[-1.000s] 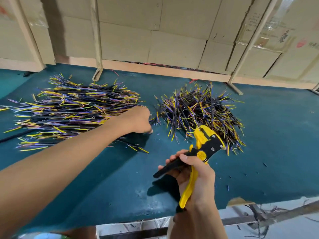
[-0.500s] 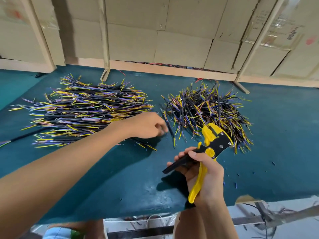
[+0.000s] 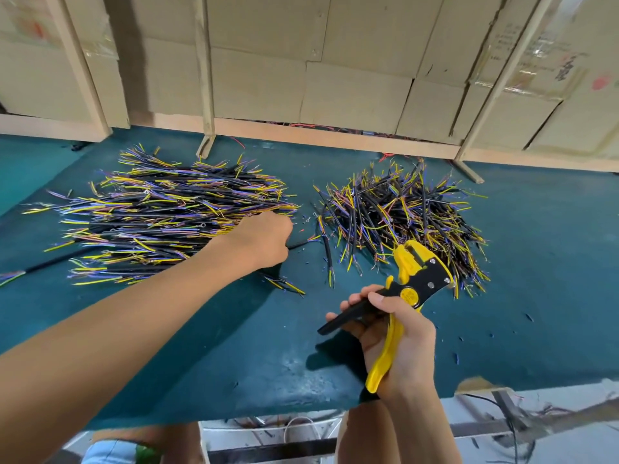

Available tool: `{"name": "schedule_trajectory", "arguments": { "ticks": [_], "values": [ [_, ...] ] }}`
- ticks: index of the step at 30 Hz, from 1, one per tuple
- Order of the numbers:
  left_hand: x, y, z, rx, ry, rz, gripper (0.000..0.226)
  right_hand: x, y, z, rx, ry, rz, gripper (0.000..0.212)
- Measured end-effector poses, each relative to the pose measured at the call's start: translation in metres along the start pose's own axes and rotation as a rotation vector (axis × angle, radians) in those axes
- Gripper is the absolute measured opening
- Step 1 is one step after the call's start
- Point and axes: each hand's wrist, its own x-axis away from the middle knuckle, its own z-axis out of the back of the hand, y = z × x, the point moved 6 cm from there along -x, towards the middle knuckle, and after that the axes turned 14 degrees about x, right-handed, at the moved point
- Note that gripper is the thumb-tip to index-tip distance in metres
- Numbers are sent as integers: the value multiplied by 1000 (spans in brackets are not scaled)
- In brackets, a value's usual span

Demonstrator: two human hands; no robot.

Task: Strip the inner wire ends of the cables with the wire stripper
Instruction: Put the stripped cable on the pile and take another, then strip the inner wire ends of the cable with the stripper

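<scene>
Right now my left hand (image 3: 264, 237) is at the near right edge of the left pile (image 3: 167, 216), fingers curled round one black cable (image 3: 299, 245) whose end pokes out to the right toward the gap between the piles. Right hand (image 3: 398, 336) holds the stripper (image 3: 410, 286) up over the near tabletop (image 3: 234, 346), fingers wrapped on the black and yellow handles, handles spread, head pointing far-right just in front of the right pile (image 3: 402, 216). Stripper mouth looks empty; can't tell how wide it gapes. Step in hand, by my read: fetching a cable from the left pile, stripping not begun on it. Right pile looks messier, probably the done ones, can't confirm. Next move calls for bringing the cable across to the stripper head, feeding one thin inner wire end into the mouth, then squeezing. Bits of insulation lie scattered on the tabletop at right. Cardboard wall (image 3: 351, 88) behind.
</scene>
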Motion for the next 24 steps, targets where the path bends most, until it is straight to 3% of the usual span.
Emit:
{"name": "schedule_trajectory", "arguments": {
  "ticks": [4,9,12,15,18,24],
  "values": [
    [4,4,7,99,-37,7,12,-1,-1,1,-3,8,11,9],
    [6,5,39,331,93,12,12,-1,-1,1,-2,-5,14,8],
    [14,16,65,802,212,-76,7,-1,0,1,-9,-3,4,8],
    [29,23,68,1470,60,-125,11,0,0,3,-10,-10,7,7],
    [46,24,46,1676,-49,-134,19,-1,1,0,15,-32,40,9],
    [57,32,-16,1961,87,-183,20,0,3,-6,232,-77,92,2]
  ]
}}
